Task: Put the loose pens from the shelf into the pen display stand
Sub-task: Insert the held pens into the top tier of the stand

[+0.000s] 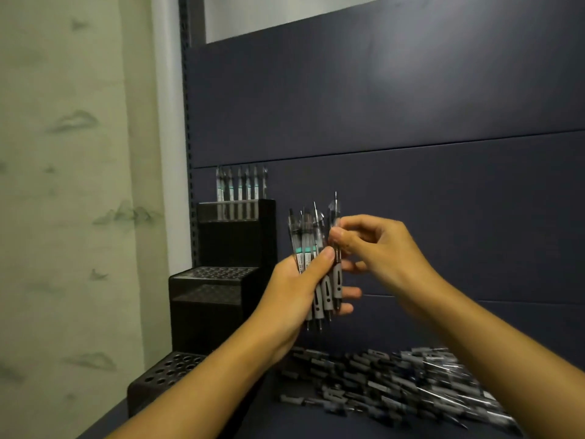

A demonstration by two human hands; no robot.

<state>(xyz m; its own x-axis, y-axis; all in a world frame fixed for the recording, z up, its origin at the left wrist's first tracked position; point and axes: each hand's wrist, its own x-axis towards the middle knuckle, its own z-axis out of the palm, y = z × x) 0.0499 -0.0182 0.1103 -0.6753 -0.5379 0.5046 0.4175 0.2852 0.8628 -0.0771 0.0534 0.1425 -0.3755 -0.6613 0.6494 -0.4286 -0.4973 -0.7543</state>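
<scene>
Holding a bundle of pens (311,264) upright, my left hand (297,289) has its grip curled round their lower halves, grey rubber sleeves and tips pointing down, clear clip ends up. My right hand (373,245) pinches the upper barrel of the outermost pen (336,248) on the bundle's right edge, thumb and forefinger closed on it. Its long axis runs near vertical, parallel to the rest, so I judge it should draw straight up and out.

Below both grips, down and to the right, the heap of loose pens (399,384) lies flat on the dark shelf (253,416), their axes mostly slanting left to right.

Left of the left grip stands the black stepped pen display stand (215,299). Its lowest step is nearest me, the middle one level with the grip, and the top step sits beyond and above. Only that far top step carries stood pens (240,193), upright in a row. The left hand is nearer the stand; the pinched pen must cross over it to reach any hole.

Teal bands show on the barrels, but any printing is too blurred to read.
</scene>
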